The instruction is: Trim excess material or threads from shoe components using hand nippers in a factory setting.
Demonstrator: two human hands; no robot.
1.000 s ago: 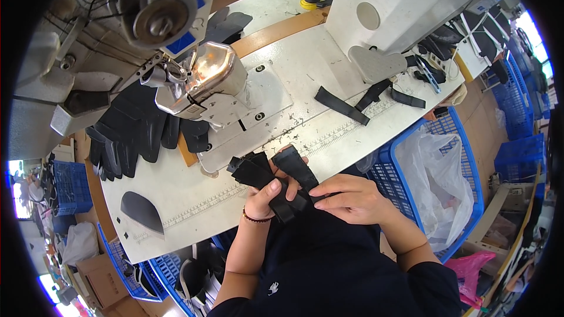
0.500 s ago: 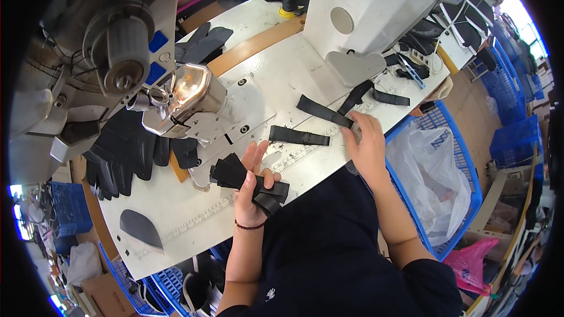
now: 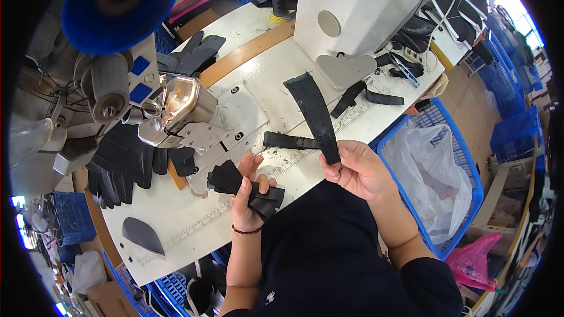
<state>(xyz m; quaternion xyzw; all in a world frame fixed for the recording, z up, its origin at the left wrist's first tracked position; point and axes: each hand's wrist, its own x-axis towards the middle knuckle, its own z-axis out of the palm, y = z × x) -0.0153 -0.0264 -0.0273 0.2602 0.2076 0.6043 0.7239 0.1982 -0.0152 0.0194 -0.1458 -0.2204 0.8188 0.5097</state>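
A bundle of short black straps (image 3: 225, 177) is gripped in my left hand (image 3: 247, 198), fanned out toward the sewing machine. My right hand (image 3: 359, 171) pinches the lower end of a single wide black strap (image 3: 312, 111), which stands up off the table and curves to the left. Behind it on the white tabletop lies another black strap (image 3: 286, 140), its right end partly hidden by the raised one. Farther right, two more black straps (image 3: 349, 99) (image 3: 385, 98) rest near a grey rounded plate (image 3: 345, 71).
The sewing machine head (image 3: 183, 108) stands at left, with black cut pieces (image 3: 130, 155) beside it. A thread spool (image 3: 278, 0) stands at the back. Pale blue snips (image 3: 405, 70) lie far right. A blue basket (image 3: 479, 191) with a white bag is beside the table.
My right hand has picked up a strap from the table and raised it upright, moving slightly nearer. My left hand still holds its bundle. The view has shifted a little.
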